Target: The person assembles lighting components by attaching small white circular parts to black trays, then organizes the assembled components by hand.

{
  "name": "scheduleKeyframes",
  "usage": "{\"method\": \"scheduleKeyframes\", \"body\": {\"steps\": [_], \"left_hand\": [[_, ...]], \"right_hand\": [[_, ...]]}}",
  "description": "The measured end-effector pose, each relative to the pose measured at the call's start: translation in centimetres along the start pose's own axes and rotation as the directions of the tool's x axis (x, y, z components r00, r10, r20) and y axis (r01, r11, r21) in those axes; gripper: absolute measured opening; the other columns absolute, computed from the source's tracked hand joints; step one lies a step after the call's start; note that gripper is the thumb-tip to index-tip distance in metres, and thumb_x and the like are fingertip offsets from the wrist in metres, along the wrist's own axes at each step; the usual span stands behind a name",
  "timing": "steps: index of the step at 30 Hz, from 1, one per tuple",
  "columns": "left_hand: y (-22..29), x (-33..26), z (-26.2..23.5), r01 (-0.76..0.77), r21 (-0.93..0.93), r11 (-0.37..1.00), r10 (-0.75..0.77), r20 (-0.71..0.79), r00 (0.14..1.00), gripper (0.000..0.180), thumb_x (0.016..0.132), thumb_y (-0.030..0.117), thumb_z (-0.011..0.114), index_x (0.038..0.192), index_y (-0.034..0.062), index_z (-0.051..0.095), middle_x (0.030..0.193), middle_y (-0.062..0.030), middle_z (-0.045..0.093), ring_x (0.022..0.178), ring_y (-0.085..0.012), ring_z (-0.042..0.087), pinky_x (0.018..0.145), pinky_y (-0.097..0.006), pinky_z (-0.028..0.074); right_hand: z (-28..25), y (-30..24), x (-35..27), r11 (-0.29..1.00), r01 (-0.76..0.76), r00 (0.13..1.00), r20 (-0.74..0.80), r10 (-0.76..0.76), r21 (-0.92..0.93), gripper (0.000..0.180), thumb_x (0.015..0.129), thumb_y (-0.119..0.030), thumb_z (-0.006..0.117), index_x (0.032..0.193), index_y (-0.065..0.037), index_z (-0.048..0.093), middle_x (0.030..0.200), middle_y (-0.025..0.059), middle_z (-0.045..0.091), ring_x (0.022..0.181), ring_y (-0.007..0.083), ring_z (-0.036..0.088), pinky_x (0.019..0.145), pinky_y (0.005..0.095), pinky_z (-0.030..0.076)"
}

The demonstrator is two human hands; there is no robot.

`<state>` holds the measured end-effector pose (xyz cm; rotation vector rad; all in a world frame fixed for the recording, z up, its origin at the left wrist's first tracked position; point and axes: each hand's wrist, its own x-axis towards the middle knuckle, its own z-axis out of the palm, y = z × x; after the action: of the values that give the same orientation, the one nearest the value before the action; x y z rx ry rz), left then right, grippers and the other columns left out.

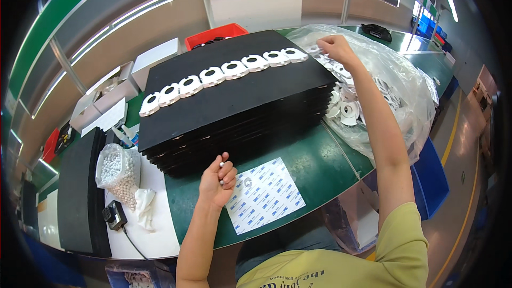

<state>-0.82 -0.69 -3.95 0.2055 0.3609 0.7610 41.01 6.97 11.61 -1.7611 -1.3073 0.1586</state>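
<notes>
My left hand [217,181] is closed in front of the stack of black boards [240,98], with small white balls [222,165] showing between its fingers. At the far right corner of the stack, my right hand [337,50] is raised with its fingers curled together over a clear plastic bag [413,112]. Whatever those fingers hold is hidden. Loose white ring-shaped parts [349,112] with dark centres fill the bag. On the top board lies a row of several similar white parts [212,76]. A patterned white-and-blue sheet [266,194] lies beside my left hand.
A clear bag of small white balls [118,168] stands at the left, near a black adapter [114,215] with a cable and a crumpled white tissue [144,205]. Behind the stack are a red bin [216,33] and white boxes [154,61]. A blue bin [431,181] stands below the table's right edge.
</notes>
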Motion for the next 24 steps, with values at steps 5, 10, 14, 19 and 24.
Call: {"method": "scheduleKeyframes", "body": {"steps": [5,10,14,19,24], "left_hand": [[-1.5,0.7,1.8,-0.066,0.101,0.993,0.081,-0.153,0.985,0.01,0.087,0.014,0.049,0.095,0.0076,0.049,0.065,-0.0006,0.041,0.053,-0.0102,0.038,0.04,-0.02,0.027],[-2.5,0.6,3.1,-0.124,0.301,0.946,0.184,-0.178,0.967,0.024,0.082,0.007,0.061,0.104,0.008,0.051,0.083,-0.0018,0.056,0.058,-0.006,0.041,0.041,-0.017,0.026],[-2.4,0.6,2.0,-0.148,0.321,0.936,0.194,-0.115,0.974,0.025,0.08,0.005,0.065,0.103,0.0075,0.056,0.092,-0.0037,0.061,0.058,-0.0039,0.041,0.04,-0.015,0.025],[-2.0,0.7,1.8,-0.101,0.326,0.94,0.147,-0.119,0.982,0.022,0.082,0.006,0.063,0.104,0.0061,0.06,0.098,-0.0063,0.063,0.059,-0.0036,0.043,0.04,-0.014,0.026],[-0.9,0.2,1.4,-0.084,0.343,0.935,0.12,-0.083,0.989,0.019,0.084,0.012,0.062,0.102,0.0058,0.061,0.093,-0.007,0.064,0.059,-0.0042,0.045,0.04,-0.013,0.027]], "right_hand": [[-6.3,5.2,-4.1,0.748,0.01,1.0,0.013,-0.001,-0.664,0.017,0.07,-0.016,0.062,0.079,-0.002,0.066,0.081,0.0165,0.066,0.078,0.0286,0.064,0.071,0.0379,0.05],[-4.6,8.1,-12.1,0.498,-0.004,0.959,0.139,0.248,-0.867,0.053,0.066,-0.045,0.073,0.088,0.001,0.061,0.086,0.0172,0.065,0.082,0.0333,0.063,0.071,0.0401,0.051],[-2.0,8.1,-15.3,0.54,-0.164,0.969,-0.031,0.247,-0.826,0.059,0.065,-0.047,0.074,0.09,0.004,0.056,0.084,0.019,0.064,0.082,0.0342,0.063,0.07,0.0396,0.051],[-3.6,9.5,-16.3,0.569,-0.019,0.992,0.055,0.112,-0.822,0.051,0.065,-0.042,0.074,0.083,0.003,0.058,0.079,0.0203,0.063,0.077,0.0347,0.063,0.07,0.0405,0.05],[-2.5,4.4,-19.4,0.659,0.018,0.999,-0.017,-0.046,-0.752,0.02,0.074,-0.02,0.067,0.076,0.0,0.063,0.072,0.0204,0.061,0.069,0.0317,0.062,0.062,0.0388,0.048]]}}
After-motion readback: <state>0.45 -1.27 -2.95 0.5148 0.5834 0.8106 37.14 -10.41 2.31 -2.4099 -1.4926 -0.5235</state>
